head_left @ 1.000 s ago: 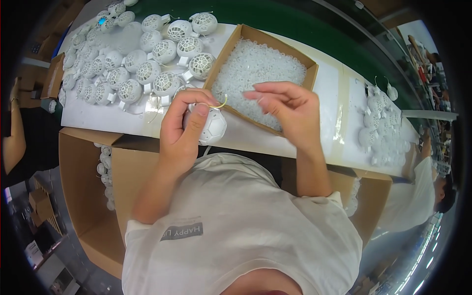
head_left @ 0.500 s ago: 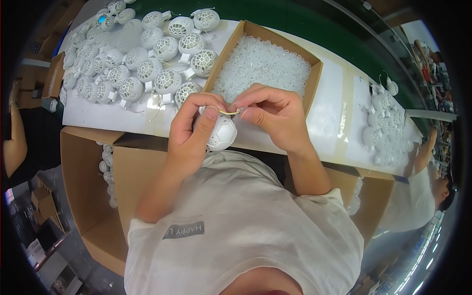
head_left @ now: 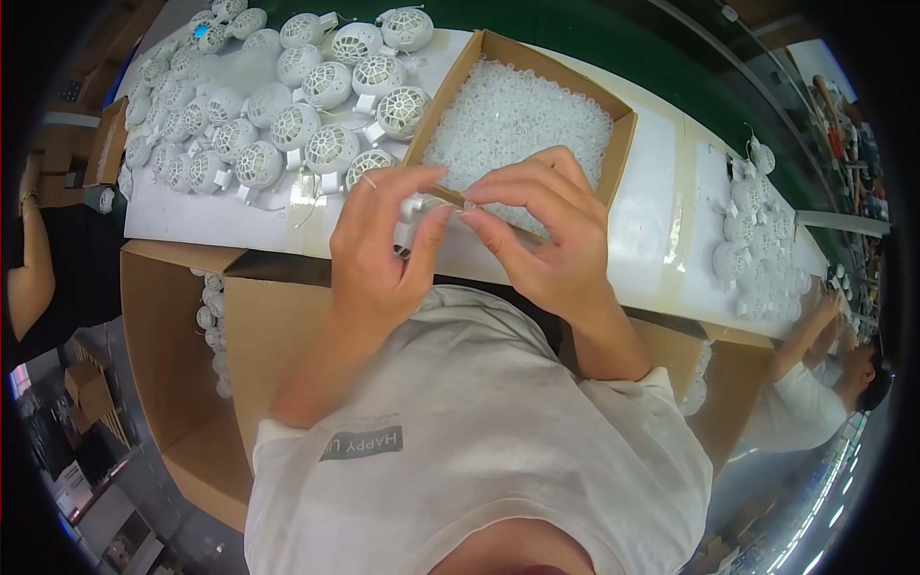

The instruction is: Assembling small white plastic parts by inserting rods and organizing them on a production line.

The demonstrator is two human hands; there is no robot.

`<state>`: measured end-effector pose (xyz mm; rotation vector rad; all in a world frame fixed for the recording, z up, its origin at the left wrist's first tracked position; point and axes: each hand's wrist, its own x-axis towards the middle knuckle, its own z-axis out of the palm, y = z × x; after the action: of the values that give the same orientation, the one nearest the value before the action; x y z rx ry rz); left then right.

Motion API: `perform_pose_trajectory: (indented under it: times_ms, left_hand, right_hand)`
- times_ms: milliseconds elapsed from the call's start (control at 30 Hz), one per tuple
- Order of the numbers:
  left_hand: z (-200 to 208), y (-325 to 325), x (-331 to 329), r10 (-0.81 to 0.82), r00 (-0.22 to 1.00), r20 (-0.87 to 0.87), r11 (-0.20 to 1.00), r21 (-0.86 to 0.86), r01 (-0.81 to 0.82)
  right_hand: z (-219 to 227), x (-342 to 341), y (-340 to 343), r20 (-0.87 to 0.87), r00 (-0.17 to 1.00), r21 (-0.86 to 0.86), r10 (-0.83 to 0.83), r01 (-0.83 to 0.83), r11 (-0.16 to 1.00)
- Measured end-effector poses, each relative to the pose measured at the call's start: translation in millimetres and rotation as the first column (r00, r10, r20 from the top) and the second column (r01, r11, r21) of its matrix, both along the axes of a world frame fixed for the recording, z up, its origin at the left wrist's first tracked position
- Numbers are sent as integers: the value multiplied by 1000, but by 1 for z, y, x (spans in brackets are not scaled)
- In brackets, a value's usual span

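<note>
a white table (head_left: pixel 644 225) runs across beyond the person's body. an open cardboard box (head_left: pixel 177 316) stands below its near edge, at the left. on the table, about the middle, lies a shallow cardboard tray (head_left: pixel 621 158), set at a slant. the left hand (head_left: pixel 379 235) is curled, thumb and forefinger bent toward each other; the right hand (head_left: pixel 551 225) has thumb and forefinger pinched together, the other fingers bent loosely. both hands are raised at the tray's near edge. white balls (head_left: pixel 327 84) with openwork faces crowd the table left of the tray. the left hand grips a white piece (head_left: pixel 411 207), mostly hidden by its fingers. a thin yellowish wire (head_left: pixel 444 200) spans the gap between the hands, its far end in the right hand's pinch. tiny clear pieces (head_left: pixel 517 120) fill the tray.
</note>
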<state>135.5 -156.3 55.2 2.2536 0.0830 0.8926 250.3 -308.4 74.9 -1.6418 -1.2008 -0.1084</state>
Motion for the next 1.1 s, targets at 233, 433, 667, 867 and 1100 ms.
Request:
perform_pose_trajectory:
  times_ms: [233, 433, 667, 867, 1100]
  left_hand:
    - [0, -11, -3, -99, 987, -123, 898, -440, 35]
    - [0, -22, -5, -186, 981, -45, 846, -516, 137]
    - [-9, -24, -6, -97, 992, -80, 995, -16, 96]
    - [6, -29, -14, -230, 961, -153, 953, -237, 190]
    - [17, -30, -17, -430, 861, -273, 726, -671, 150]
  right_hand:
    - [-7, -5, -4, 273, 948, -39, -164, 181, 983]
    - [-28, -2, -8, -359, 932, -1, 42, -46, 999]
    - [-22, -15, -6, -880, 317, 349, 353, -71, 934]
    - [-29, -7, -12, -353, 921, 246, 167, -81, 966]
    - [-6, 26, -15, 230, 960, 16, 163, -171, 985]
